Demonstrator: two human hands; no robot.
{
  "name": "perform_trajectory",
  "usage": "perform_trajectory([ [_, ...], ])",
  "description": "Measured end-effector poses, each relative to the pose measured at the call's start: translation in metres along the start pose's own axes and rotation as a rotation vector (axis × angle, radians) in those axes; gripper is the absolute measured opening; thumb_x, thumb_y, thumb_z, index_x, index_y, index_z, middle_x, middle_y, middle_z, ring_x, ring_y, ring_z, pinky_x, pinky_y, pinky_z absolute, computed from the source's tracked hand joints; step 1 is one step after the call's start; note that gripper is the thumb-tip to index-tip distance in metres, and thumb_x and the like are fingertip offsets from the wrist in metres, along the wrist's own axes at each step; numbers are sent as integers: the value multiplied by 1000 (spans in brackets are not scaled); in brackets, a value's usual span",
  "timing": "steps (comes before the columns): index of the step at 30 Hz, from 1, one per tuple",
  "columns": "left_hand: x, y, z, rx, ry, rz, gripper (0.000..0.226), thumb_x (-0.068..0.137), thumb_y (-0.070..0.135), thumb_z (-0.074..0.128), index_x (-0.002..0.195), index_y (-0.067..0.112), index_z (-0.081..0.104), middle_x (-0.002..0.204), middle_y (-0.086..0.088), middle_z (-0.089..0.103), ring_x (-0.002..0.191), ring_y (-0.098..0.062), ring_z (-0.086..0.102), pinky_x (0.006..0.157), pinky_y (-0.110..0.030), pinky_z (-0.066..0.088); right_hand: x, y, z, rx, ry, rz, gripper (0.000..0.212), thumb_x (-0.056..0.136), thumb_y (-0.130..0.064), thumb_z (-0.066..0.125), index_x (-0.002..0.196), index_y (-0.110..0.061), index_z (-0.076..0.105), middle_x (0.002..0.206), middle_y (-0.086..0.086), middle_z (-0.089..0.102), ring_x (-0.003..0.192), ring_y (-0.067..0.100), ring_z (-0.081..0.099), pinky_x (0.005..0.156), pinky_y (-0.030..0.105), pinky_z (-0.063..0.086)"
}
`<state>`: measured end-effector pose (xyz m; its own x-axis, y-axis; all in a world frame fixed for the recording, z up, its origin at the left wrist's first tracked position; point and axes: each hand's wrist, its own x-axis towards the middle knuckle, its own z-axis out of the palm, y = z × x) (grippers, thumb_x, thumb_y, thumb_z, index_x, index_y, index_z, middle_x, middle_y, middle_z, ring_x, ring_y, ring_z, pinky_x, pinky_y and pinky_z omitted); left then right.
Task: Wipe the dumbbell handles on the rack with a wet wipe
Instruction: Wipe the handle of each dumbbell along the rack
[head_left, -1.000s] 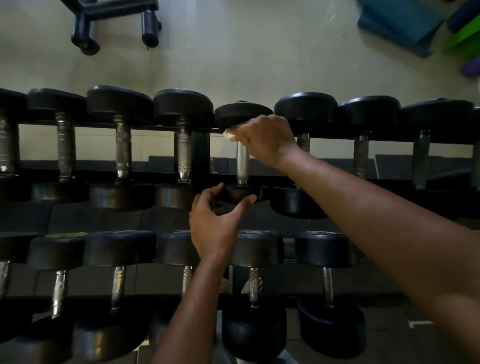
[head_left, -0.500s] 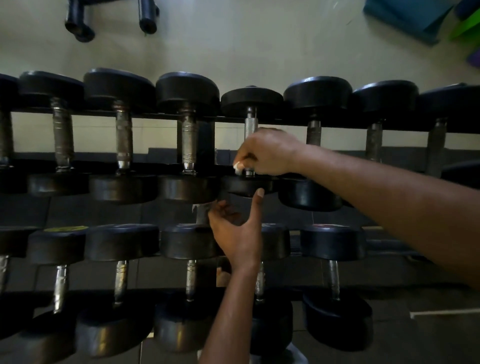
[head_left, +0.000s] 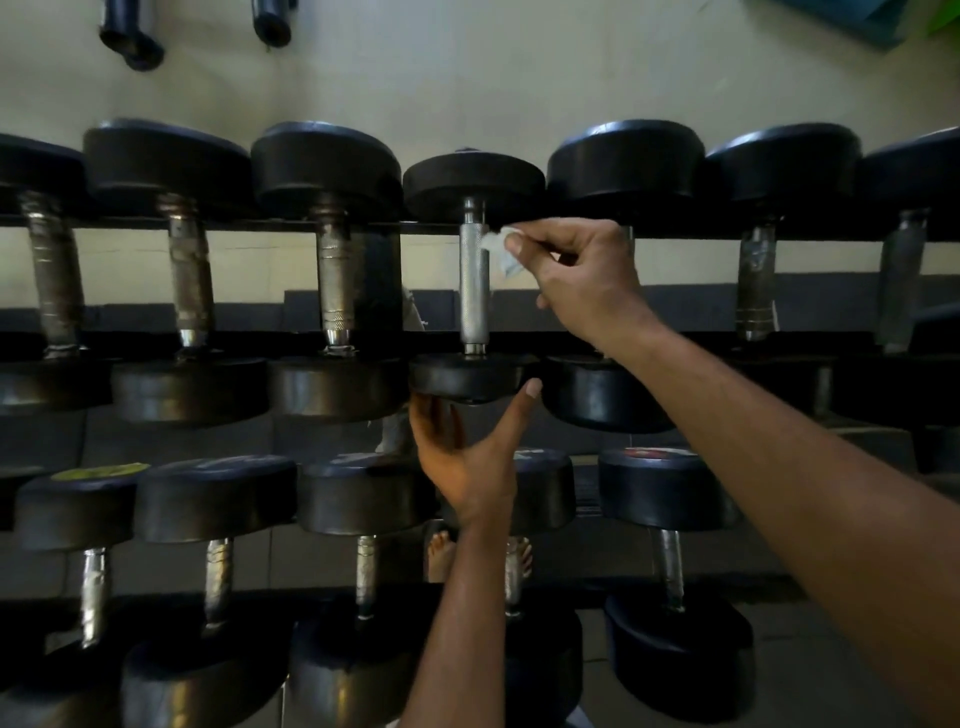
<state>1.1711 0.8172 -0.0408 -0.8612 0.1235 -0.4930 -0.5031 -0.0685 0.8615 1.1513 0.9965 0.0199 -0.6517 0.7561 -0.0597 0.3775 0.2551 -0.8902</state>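
Pale floor behind rack. Right hand pinches wet wipe loosely beside handle, could drop; left hand seemingly cups dumbbell head, might roll.

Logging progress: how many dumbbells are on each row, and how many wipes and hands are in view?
Upper-row dumbbells: 7
Lower-row dumbbells, handles showing: 5
Wet wipes: 1
Hands: 2, left hand and right hand
Total: 15
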Motion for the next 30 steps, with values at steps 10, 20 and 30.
perform_trajectory([
  [10,31,4,-15,-229,-127,-259,77,41,35,105,107,12,74,103,-6,80,104,-26,74,92,-42,61,3,16,13,-97,69,-97,24,102,-32,74,121,-20,81,111,-12,80,78,-7,69,72,14,54],
  [20,-11,48,-26,152,-88,-379,73,88,79,66,105,9,79,102,-17,81,94,-33,80,85,-45,66,8,4,36,-37,239,-28,25,99,-40,75,116,-24,82,107,-13,81,88,4,76,75,37,66],
  [30,15,123,-24,956,-247,244,52,64,54,101,95,27,68,84,13,71,76,12,65,60,-8,51,15,-10,40,-117,184,62,17,90,-42,84,97,-27,82,91,-18,75,88,1,70,82,31,59],
])
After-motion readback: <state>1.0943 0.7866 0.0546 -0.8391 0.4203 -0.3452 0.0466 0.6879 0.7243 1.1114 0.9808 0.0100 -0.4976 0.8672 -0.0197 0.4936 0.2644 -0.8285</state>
